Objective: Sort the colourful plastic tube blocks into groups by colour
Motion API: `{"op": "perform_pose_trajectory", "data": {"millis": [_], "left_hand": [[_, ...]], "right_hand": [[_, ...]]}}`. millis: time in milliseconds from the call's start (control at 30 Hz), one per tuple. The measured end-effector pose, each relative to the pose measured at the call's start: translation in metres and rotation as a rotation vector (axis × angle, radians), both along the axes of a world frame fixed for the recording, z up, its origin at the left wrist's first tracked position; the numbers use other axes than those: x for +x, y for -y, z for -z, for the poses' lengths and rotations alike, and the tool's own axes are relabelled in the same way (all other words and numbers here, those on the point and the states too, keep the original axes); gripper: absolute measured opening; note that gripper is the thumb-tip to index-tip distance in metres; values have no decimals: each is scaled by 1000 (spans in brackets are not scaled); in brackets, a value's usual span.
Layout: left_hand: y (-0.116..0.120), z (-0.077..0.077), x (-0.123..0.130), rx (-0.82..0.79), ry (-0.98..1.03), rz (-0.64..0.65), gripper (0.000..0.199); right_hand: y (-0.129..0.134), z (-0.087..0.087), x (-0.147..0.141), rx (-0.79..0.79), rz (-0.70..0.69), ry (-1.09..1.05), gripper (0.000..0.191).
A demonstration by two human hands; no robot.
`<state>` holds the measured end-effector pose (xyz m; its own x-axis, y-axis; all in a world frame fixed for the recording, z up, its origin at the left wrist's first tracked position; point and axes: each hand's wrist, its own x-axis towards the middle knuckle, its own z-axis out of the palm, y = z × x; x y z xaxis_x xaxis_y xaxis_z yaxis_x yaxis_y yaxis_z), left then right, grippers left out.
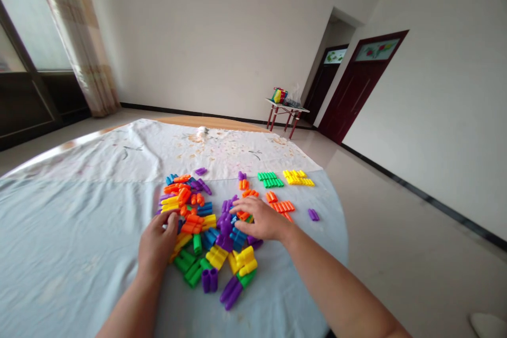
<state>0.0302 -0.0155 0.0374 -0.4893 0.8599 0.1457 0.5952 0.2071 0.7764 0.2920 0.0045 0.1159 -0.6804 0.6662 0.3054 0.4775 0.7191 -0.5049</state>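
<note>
A heap of plastic building pieces shaped like joined tubes, in several colours, lies on the table before me. My left hand rests at the heap's left edge, thumb and fingers bent together; what they hold, if anything, is hidden. Close to its fingertips are yellow pieces and orange pieces. My right hand reaches over the heap's right side with its fingers apart, holding nothing visible. Beneath and beside those fingers are purple pieces and blue pieces. Yellow pieces and a purple piece lie nearer me.
Sorted apart at the right are green pieces, yellow pieces and orange pieces. A lone purple piece lies near the round table's right edge. A light cloth covers the table. A small side table stands beyond.
</note>
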Motion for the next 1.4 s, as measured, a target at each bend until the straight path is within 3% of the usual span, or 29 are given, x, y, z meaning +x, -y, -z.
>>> {"op": "perform_pose_trajectory", "data": {"millis": [167, 300, 367, 433, 567, 833, 1233, 1400], "left_hand": [[1, -2, 2, 3, 0, 13, 43], [3, -4, 4, -6, -7, 5, 43], [3, -5, 4, -9, -13, 2, 43], [4, -6, 5, -13, -20, 2, 43], [3, -6, 4, -25, -38, 10, 42], [0, -3, 2, -43, -53, -16, 41], [1, -3, 3, -77, -90, -12, 41], [-1, -6, 2, -114, -132, -15, 42]], "right_hand": [[40, 16, 9, -7, 164, -119, 32], [73, 38, -4, 19, 84, -36, 62], [80, 47, -13, 62, 12, 17, 67], [79, 55, -21, 99, -8, 53, 57], [62, 59, -24, 154, 99, 58, 43], [45, 42, -11, 143, 330, -149, 25], [32, 46, -24, 39, 201, 107, 32], [35, 41, -15, 23, 231, -5, 36]]}}
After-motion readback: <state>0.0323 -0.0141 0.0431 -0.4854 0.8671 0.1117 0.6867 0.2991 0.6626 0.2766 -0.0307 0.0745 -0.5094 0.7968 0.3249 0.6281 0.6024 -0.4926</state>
